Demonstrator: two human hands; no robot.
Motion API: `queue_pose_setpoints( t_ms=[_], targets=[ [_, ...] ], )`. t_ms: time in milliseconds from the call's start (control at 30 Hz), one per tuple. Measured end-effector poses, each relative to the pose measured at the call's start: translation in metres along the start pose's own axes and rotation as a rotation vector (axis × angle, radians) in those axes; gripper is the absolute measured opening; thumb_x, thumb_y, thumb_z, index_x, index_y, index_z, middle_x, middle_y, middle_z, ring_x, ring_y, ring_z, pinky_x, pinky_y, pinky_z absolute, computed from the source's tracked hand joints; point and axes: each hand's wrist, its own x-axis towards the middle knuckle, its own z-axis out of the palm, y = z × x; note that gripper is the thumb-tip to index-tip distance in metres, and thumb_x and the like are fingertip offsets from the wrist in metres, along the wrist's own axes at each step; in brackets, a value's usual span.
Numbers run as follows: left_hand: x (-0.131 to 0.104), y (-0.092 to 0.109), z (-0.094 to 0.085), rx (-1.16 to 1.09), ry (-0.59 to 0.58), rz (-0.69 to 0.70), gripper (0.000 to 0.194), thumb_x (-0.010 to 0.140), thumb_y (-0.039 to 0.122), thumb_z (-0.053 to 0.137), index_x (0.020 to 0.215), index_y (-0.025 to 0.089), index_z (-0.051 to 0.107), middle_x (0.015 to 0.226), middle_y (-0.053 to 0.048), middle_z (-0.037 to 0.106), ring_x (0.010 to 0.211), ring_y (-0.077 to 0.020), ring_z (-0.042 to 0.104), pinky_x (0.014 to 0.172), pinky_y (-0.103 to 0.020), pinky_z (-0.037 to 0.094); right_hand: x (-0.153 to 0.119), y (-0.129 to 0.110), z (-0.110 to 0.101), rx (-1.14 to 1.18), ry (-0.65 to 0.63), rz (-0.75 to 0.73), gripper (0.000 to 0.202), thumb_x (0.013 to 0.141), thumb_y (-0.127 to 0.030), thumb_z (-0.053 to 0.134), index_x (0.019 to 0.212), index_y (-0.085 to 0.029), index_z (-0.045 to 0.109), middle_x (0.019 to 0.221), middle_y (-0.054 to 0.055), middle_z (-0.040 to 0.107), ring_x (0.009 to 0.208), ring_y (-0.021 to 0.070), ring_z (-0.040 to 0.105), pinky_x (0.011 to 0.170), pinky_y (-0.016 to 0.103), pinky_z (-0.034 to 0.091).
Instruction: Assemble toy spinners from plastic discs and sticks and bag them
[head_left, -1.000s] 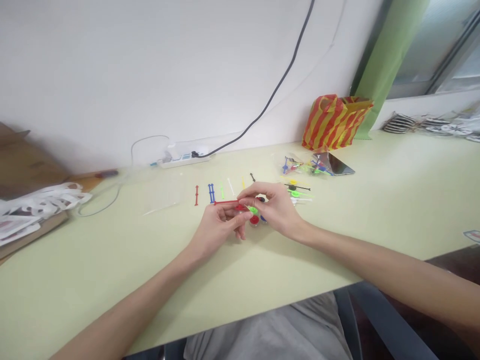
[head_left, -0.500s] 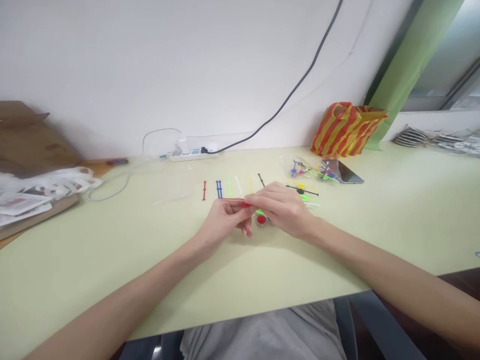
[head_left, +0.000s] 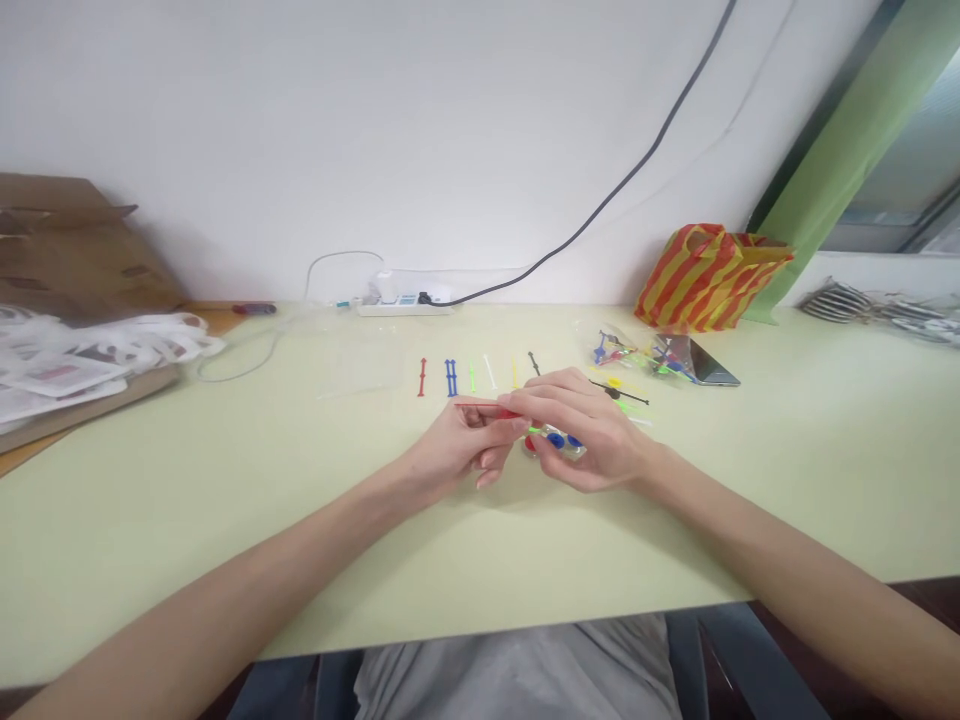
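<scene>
- Change: the right hand (head_left: 589,430) has lowered its thumb away from the left hand (head_left: 450,445); two blue discs (head_left: 555,440) now show in the gap; its fingertips lie over the held red disc (head_left: 508,413); the work in hand appears centred on where disc and arrow meet.
- Left hand: narrow; it pinches the held red arrow (head_left: 477,405) and the red disc, above the table (head_left: 420,590).
- Right hand: thumb apart from fingers; fingertips touch the red disc; firmness of contact cannot be told.
- Arrow row, beyond the hands: one red arrow (head_left: 422,378); two blue arrows (head_left: 451,378), side by side; one green arrow (head_left: 472,378); one white arrow (head_left: 490,372); one yellow arrow (head_left: 514,370); one black arrow (head_left: 533,364); seven in total.
- Discs under the right hand: two blue; one loose red disc (head_left: 530,445); others may be hidden.
- Right of the hands: one black spinner (head_left: 619,393), others partly covered; one phone (head_left: 709,362); one striped bag (head_left: 705,280).
</scene>
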Motion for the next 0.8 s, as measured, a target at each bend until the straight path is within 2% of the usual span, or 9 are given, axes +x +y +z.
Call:
queue_pose_setpoints(
  t_ms=[200,267,400,600,800],
  targets=[
    [-0.003,0.004,0.002,-0.037,-0.098,-0.024,0.028,0.086,0.039,0.08,0.076,0.017,0.067,0.047,0.01,0.029,0.044,-0.0044,0.023,0.04,-0.018,0.023,0.001,-0.004,0.01,-0.015,0.151,-0.014,0.046,0.092,-0.002,0.059,0.134,-0.021,0.055,0.103,0.008,0.075,0.094,0.0189,0.07,0.083,0.035,0.054],
    [-0.003,0.004,0.0,-0.02,-0.112,-0.038,0.028,0.086,0.04,0.08,0.078,0.017,0.067,0.048,0.011,0.026,0.044,-0.0043,0.02,0.04,-0.019,0.019,0.001,-0.005,0.011,-0.025,0.166,-0.001,0.043,0.091,-0.002,0.061,0.13,-0.021,0.056,0.101,0.007,0.076,0.094,0.0188,0.07,0.082,0.035,0.053],
    [-0.002,0.002,-0.003,0.024,-0.107,-0.074,0.029,0.086,0.041,0.08,0.079,0.016,0.067,0.05,0.01,0.027,0.044,-0.0045,0.02,0.041,-0.02,0.018,0.0,-0.007,0.012,-0.054,0.163,0.043,0.036,0.091,-0.004,0.063,0.122,-0.022,0.057,0.097,0.005,0.077,0.091,0.0179,0.069,0.08,0.033,0.05],
    [-0.004,0.006,-0.001,0.085,-0.076,-0.106,0.045,0.08,0.042,0.082,0.057,0.018,0.051,0.047,0.009,0.028,0.044,-0.0049,0.023,0.042,-0.022,0.02,0.001,-0.012,0.011,-0.118,0.132,0.043,0.033,0.095,-0.005,0.059,0.122,-0.023,0.055,0.096,0.003,0.077,0.084,0.0153,0.069,0.079,0.034,0.045],
    [-0.005,0.005,-0.001,0.096,-0.051,-0.117,0.027,0.079,0.038,0.08,0.069,0.018,0.065,0.048,0.009,0.028,0.045,-0.0057,0.02,0.043,-0.022,0.025,0.002,-0.017,0.009,-0.186,0.082,0.004,0.025,0.1,-0.009,0.052,0.119,-0.025,0.056,0.098,0.002,0.077,0.082,0.0145,0.068,0.081,0.034,0.046]
  ],
)
